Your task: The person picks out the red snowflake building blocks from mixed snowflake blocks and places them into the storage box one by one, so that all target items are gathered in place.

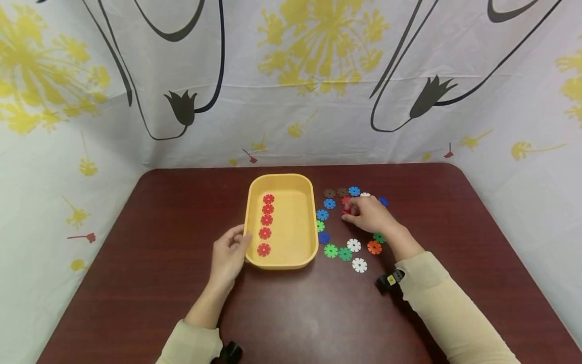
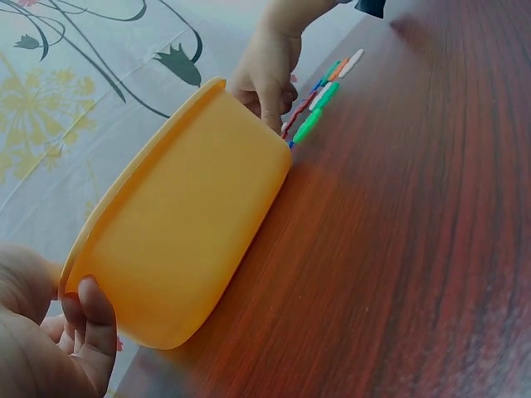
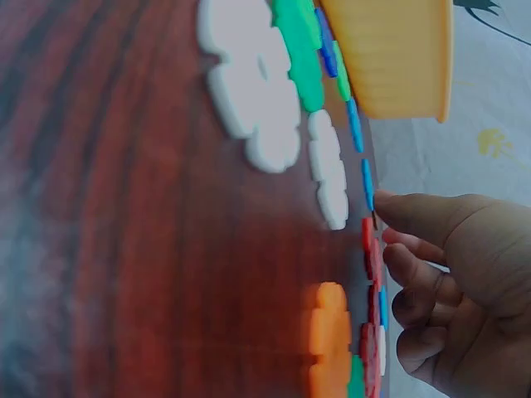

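A yellow plastic tray (image 1: 295,222) stands on the table, with a column of several red flower-shaped discs (image 1: 266,220) along its left side. My left hand (image 1: 231,253) grips the tray's left rim with thumb and fingers; the left wrist view shows the tray's outer wall (image 2: 191,215) close up. To the right of the tray, my right hand (image 1: 369,217) is low over loose discs, thumb and index finger apart around a red disc (image 1: 346,213). The right wrist view shows that gap beside red discs (image 3: 370,249). Other fingers are curled, and the palm hides some discs.
Loose notched discs lie right of the tray: blue (image 1: 329,203), brown (image 1: 329,193), light green (image 1: 331,251), white (image 1: 359,265) and orange (image 1: 374,247). The dark red-brown table (image 1: 182,217) meets a patterned cloth (image 1: 218,141) behind.
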### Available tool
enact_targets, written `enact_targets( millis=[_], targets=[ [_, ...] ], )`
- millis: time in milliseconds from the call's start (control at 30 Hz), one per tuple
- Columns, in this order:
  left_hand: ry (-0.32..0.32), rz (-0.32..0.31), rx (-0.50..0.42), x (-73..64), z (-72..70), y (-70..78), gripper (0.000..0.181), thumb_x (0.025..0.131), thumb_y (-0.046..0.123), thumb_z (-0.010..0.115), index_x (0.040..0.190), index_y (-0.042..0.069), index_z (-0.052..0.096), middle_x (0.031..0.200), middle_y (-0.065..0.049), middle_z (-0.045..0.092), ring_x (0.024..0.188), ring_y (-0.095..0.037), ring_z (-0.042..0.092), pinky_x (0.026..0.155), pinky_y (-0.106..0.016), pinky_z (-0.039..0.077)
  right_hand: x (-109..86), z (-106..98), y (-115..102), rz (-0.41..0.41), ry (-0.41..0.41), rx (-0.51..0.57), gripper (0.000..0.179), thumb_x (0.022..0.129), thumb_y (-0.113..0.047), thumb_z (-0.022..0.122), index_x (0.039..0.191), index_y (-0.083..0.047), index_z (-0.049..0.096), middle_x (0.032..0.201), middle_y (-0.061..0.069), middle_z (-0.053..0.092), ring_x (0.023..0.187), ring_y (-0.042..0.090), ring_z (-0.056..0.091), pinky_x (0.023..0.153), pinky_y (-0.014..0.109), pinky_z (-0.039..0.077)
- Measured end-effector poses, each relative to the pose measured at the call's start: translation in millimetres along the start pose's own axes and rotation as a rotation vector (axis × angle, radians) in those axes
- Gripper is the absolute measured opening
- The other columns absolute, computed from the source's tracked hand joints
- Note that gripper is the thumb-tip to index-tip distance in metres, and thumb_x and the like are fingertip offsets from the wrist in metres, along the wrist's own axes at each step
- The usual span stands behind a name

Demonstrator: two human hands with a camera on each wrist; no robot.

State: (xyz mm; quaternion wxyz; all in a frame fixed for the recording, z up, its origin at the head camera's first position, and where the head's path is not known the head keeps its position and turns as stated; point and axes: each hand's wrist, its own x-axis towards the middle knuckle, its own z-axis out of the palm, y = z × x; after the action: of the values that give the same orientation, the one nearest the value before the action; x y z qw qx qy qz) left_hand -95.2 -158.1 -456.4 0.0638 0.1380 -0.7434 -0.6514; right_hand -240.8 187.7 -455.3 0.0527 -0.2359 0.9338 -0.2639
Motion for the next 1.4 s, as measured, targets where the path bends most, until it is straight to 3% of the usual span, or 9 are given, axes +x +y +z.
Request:
enact_targets(
  millis=[200,467,800,1100,1267,1400],
  targets=[
    [0.001,-0.006,0.009,1.5,0.2,-0.5,0.033,0.099,0.015,0.066,0.129,0.002,0.065,0.089,-0.008,0.057,0.066,-0.014,0.056,0.052,-0.021,0.046,-2.6,2.3,2.9,0.012,-0.011,-0.044,0.017,0.091,-0.022,0.077,0.093,-0.008,0.068,0.069,-0.001,0.058,0.061,0.015,0.052,0.06,0.034,0.045],
    [0.005,0.004,0.007,4.7,0.1,-1.4,0.033,0.099,0.013,0.065,0.13,0.001,0.064,0.089,-0.009,0.055,0.064,-0.012,0.055,0.052,-0.021,0.046,-1.4,2.5,0.2,-0.037,-0.056,0.023,0.021,0.092,-0.021,0.077,0.103,-0.005,0.07,0.074,-0.001,0.06,0.064,0.016,0.054,0.065,0.034,0.05],
    [0.01,0.005,0.012,3.9,0.4,-1.9,0.034,0.099,0.014,0.065,0.13,0.0,0.064,0.089,-0.008,0.055,0.063,-0.011,0.054,0.051,-0.02,0.046,2.4,6.5,-0.8,0.051,-0.044,0.005,0.032,0.092,-0.026,0.077,0.112,-0.002,0.066,0.074,0.002,0.06,0.063,0.017,0.053,0.062,0.034,0.047],
    [0.007,0.008,0.003,3.9,1.2,-2.8,0.033,0.099,0.014,0.065,0.129,0.002,0.065,0.089,-0.009,0.055,0.065,-0.014,0.055,0.052,-0.021,0.046,2.7,3.5,-1.1,0.074,-0.075,0.063,0.028,0.091,-0.019,0.078,0.103,-0.004,0.057,0.076,0.005,0.052,0.065,0.02,0.047,0.064,0.035,0.043],
    [0.002,0.012,-0.006,3.7,0.8,-3.6,0.033,0.099,0.014,0.065,0.129,0.002,0.065,0.089,-0.009,0.055,0.065,-0.014,0.055,0.052,-0.021,0.046,1.9,5.7,-1.1,0.046,-0.046,0.07,0.029,0.089,-0.016,0.079,0.098,-0.007,0.053,0.089,0.007,0.056,0.077,0.023,0.05,0.07,0.037,0.043],
    [0.005,0.014,-0.013,3.5,0.6,-3.2,0.032,0.099,0.014,0.065,0.129,0.002,0.065,0.089,-0.009,0.056,0.063,-0.013,0.055,0.051,-0.02,0.045,0.9,6.7,-1.2,0.035,-0.048,0.078,0.03,0.09,-0.016,0.078,0.099,-0.008,0.051,0.091,0.007,0.061,0.077,0.023,0.053,0.069,0.037,0.044]
  ],
)
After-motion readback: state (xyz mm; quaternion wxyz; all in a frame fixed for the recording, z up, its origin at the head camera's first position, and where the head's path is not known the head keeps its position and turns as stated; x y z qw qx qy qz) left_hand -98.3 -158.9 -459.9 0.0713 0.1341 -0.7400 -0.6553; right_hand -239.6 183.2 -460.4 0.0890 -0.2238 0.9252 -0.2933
